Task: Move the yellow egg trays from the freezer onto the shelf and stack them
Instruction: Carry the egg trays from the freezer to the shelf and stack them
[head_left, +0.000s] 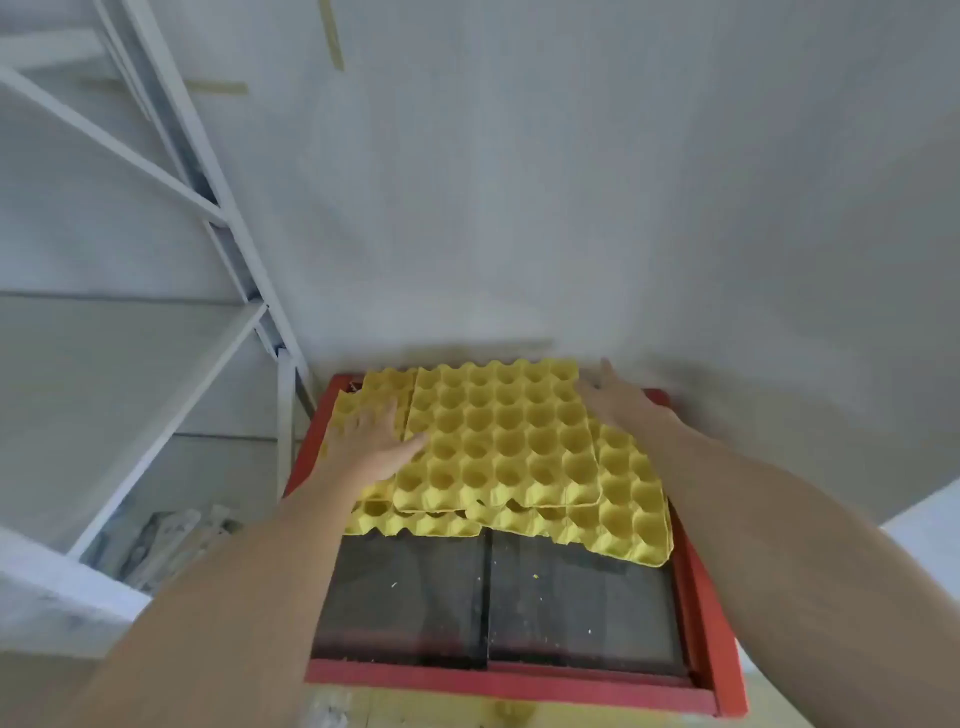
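Observation:
Several yellow egg trays lie overlapped on the far half of the red-framed freezer with its dark glass lid. The top tray sits slightly askew over the lower trays, which stick out to the right and front. My left hand rests flat at the top tray's left edge, thumb touching its rim. My right hand lies against the tray's far right corner, fingers spread. Neither hand has closed around the tray.
A white metal shelf stands to the left of the freezer, its grey board bare. Some packaged items lie below it. A white wall rises just behind the freezer. The dark glass lid is exposed near me.

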